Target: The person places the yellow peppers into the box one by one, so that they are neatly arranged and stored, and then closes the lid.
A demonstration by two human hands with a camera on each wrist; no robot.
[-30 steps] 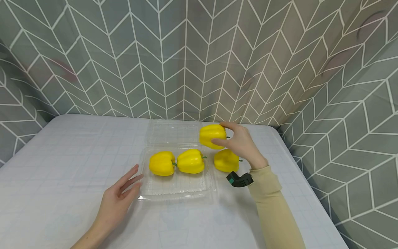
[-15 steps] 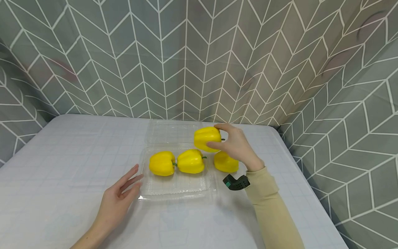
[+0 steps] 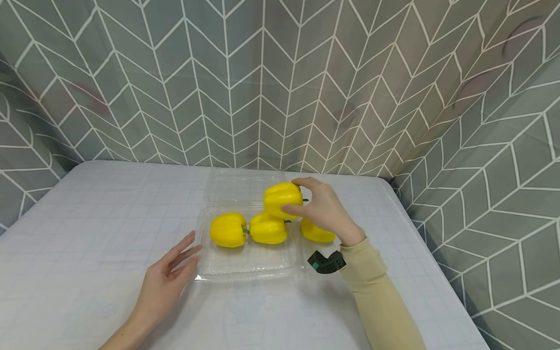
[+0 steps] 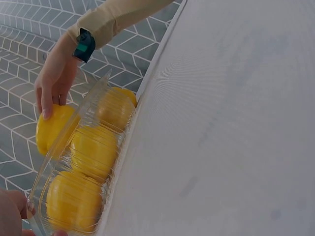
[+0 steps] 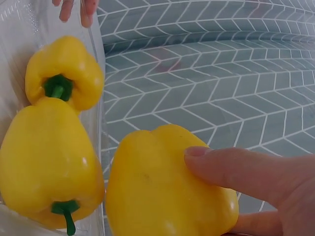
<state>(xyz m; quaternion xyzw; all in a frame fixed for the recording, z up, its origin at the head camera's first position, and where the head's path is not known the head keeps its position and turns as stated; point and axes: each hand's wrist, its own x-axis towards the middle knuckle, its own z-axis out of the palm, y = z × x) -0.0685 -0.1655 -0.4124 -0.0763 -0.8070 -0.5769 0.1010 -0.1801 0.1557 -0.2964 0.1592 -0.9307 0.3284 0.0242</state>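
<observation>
My right hand [image 3: 327, 206] grips a yellow bell pepper [image 3: 282, 198] between thumb and fingers, raised over the back right of a clear plastic clamshell container [image 3: 249, 260]. Two more yellow peppers lie on their sides in the container, the left one [image 3: 228, 230] with its stem against the middle one [image 3: 268, 229]. On the table just right of the container is another pepper [image 3: 317, 232], partly hidden by my right hand. My left hand [image 3: 168, 274] has its fingers extended, fingertips at the container's left rim. In the right wrist view the thumb [image 5: 231, 169] presses the held pepper's side.
The container's lid [image 3: 240, 187] lies opened back toward the table's rear edge. A white cloth covers the table [image 3: 87, 218]. Grey curtains [image 3: 262, 87] with a white herringbone pattern stand behind and to the right. A dark band [image 3: 327, 262] sits on the right wrist.
My right hand has carried the held pepper left and slightly nearer, from the right of the lid to above the middle pepper. The left hand and the container have stayed put.
</observation>
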